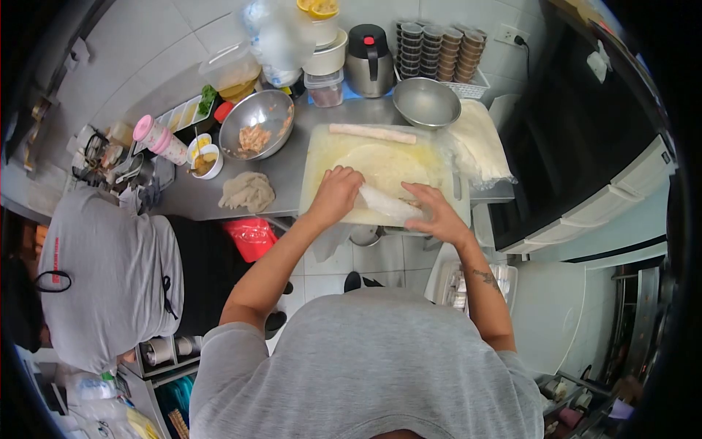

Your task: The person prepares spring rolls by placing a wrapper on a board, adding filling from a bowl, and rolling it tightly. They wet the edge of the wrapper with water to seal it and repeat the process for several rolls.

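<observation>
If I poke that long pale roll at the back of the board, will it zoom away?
The pale roll might turn over, since it looks rounded. Being long and slim, it could sag if lifted by one end.

Plastic bag [276, 35], perhaps; badly blurred.

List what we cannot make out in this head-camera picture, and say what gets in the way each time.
Head view: most of whatever lies inside the white wrapper, hidden by its own layers and the right hand.
Head view: what the pale shape beside the white tubs is; blurred.
Head view: what the red lettering on the co-worker's shirt says; too small.
Head view: part of the wearer's shirt, cut off by the bottom edge.
</observation>
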`<state>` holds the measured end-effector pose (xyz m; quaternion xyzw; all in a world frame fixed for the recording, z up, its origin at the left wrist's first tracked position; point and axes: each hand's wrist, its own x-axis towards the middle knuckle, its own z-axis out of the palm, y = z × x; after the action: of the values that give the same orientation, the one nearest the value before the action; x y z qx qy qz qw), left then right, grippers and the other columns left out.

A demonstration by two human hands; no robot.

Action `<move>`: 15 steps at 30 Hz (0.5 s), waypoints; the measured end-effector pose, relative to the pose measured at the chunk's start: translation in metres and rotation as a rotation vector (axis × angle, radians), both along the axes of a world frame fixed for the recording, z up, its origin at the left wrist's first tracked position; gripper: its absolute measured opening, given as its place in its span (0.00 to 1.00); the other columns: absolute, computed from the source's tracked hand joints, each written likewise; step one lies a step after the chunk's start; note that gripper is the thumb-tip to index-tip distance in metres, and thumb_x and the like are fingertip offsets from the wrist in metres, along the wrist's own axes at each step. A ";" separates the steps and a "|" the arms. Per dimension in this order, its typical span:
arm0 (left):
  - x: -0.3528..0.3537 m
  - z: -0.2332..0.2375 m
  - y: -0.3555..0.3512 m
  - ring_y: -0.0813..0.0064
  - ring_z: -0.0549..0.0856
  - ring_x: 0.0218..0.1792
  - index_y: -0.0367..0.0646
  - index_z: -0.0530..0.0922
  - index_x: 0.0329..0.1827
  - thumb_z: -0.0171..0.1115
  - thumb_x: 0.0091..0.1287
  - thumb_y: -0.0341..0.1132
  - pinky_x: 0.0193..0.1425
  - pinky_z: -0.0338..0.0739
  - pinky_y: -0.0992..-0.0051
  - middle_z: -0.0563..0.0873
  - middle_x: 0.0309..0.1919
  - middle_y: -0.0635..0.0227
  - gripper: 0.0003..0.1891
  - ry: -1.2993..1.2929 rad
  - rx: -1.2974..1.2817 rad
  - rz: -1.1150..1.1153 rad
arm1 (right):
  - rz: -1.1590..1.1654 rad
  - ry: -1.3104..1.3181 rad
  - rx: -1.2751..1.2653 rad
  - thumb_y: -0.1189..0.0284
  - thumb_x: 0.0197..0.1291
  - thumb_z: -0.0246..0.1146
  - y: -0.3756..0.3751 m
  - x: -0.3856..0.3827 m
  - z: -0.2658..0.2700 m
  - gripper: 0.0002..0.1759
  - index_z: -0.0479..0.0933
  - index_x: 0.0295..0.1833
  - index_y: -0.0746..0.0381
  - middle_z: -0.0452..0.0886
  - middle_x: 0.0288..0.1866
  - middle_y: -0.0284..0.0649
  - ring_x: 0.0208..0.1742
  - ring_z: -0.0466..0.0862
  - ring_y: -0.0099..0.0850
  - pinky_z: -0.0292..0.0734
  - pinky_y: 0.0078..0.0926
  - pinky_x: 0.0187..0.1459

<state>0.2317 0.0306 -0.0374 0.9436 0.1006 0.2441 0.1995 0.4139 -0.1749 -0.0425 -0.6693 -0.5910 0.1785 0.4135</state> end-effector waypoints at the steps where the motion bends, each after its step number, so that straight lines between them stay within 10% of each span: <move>1: 0.007 -0.006 0.009 0.57 0.77 0.41 0.41 0.77 0.38 0.59 0.60 0.25 0.47 0.68 0.63 0.79 0.33 0.61 0.04 0.015 -0.023 -0.015 | 0.010 -0.041 0.005 0.67 0.54 0.69 0.002 -0.008 0.006 0.31 0.73 0.65 0.58 0.73 0.62 0.50 0.59 0.76 0.44 0.71 0.32 0.59; 8: 0.026 -0.035 0.041 0.55 0.79 0.41 0.41 0.78 0.37 0.57 0.63 0.28 0.48 0.72 0.59 0.82 0.34 0.60 0.03 0.126 -0.120 -0.066 | -0.379 0.336 -0.074 0.72 0.53 0.66 0.011 0.006 -0.039 0.28 0.74 0.62 0.59 0.78 0.58 0.45 0.58 0.75 0.47 0.65 0.43 0.63; 11: 0.030 -0.042 0.046 0.55 0.79 0.43 0.42 0.79 0.37 0.58 0.63 0.30 0.48 0.72 0.58 0.82 0.35 0.59 0.03 0.150 -0.085 -0.061 | -0.359 -0.420 0.260 0.69 0.59 0.62 0.003 -0.027 -0.012 0.27 0.70 0.65 0.60 0.75 0.63 0.42 0.63 0.73 0.43 0.64 0.46 0.65; 15: 0.034 -0.040 0.042 0.55 0.78 0.45 0.42 0.79 0.40 0.60 0.63 0.31 0.49 0.71 0.59 0.81 0.38 0.58 0.06 0.191 -0.034 -0.015 | -0.069 -0.610 0.017 0.61 0.66 0.56 0.026 -0.059 -0.023 0.29 0.64 0.70 0.59 0.68 0.70 0.41 0.71 0.65 0.40 0.58 0.49 0.69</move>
<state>0.2659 0.0730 -0.0778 0.9598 0.1163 0.1500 0.2070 0.3550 -0.1490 -0.0655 -0.7081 -0.6663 -0.0496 0.2283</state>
